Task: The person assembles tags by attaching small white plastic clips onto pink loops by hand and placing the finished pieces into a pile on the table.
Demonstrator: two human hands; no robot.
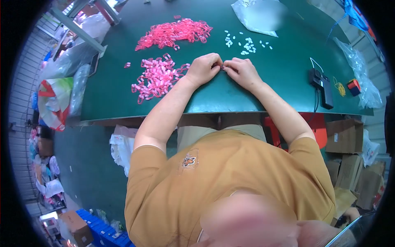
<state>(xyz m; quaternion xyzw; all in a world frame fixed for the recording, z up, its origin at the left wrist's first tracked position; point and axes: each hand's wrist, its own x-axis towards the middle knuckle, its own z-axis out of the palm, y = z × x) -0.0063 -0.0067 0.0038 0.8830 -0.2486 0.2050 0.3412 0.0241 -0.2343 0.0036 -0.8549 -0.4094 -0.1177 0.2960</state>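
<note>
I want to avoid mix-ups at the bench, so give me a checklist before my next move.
1. Fingertips together: ok; left hand and right hand meet above the green table.
2. Piece between them identifiable: cannot tell; fingers mostly hide it.
3. Loose white pieces near at hand: ok, just beyond the right hand.
4. Red-pink loop pile apart from the paler pink pile: ok, a gap shows.
5. Paler pile gathered: not ok; a stray pink piece lies off its left side.
</note>
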